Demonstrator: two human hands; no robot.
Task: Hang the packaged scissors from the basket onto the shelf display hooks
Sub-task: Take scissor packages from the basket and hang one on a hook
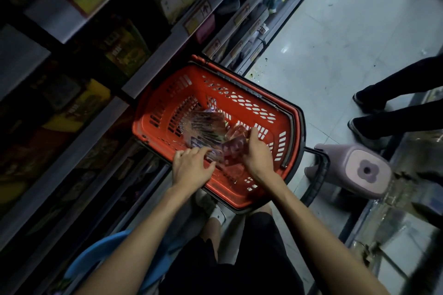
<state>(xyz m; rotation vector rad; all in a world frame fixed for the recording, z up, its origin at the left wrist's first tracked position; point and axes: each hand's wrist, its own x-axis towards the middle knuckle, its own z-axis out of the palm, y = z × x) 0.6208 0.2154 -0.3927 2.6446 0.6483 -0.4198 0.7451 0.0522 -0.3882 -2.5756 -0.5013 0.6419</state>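
Observation:
A red plastic shopping basket [242, 108] sits on the floor against the shelves. Several shiny packaged scissors [203, 127] lie in a loose pile on its bottom. Both my hands reach down into the basket at its near side. My left hand [191, 167] rests with fingers spread on the near edge of the pile. My right hand [257, 153] has its fingers curled around a few packages [233, 151] beside the pile. The display hooks are not visible in the dim shelves.
Dark shelves [148, 64] stocked with boxed goods run along the left. A pink stool [354, 170] stands right of the basket, and a blue stool [100, 254] is under me. Another person's legs [388, 108] stand in the aisle at right.

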